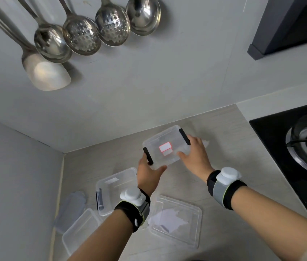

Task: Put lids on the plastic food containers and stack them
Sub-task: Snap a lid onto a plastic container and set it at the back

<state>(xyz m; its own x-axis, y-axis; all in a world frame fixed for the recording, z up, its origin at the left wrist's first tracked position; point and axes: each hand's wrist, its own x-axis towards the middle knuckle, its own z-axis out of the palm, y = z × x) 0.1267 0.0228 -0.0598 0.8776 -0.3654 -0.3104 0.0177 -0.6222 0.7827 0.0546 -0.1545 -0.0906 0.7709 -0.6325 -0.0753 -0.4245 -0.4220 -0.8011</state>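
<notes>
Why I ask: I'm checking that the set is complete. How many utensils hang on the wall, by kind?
Ladles: 2
Slotted spoons: 2
Turner: 1
Total: 5

Soft, even light fills the scene, fairly bright with a cool grey cast. The hanging ladles (81, 34) catch glare and throw faint shadows to their right on the wall (167, 72). The red label (165, 147) on the lidded container (167, 146) blooms, overexposed. Wide-angle distortion bends the wall corner and worktop (224, 166) edges. The near forearms look slightly soft.
</notes>
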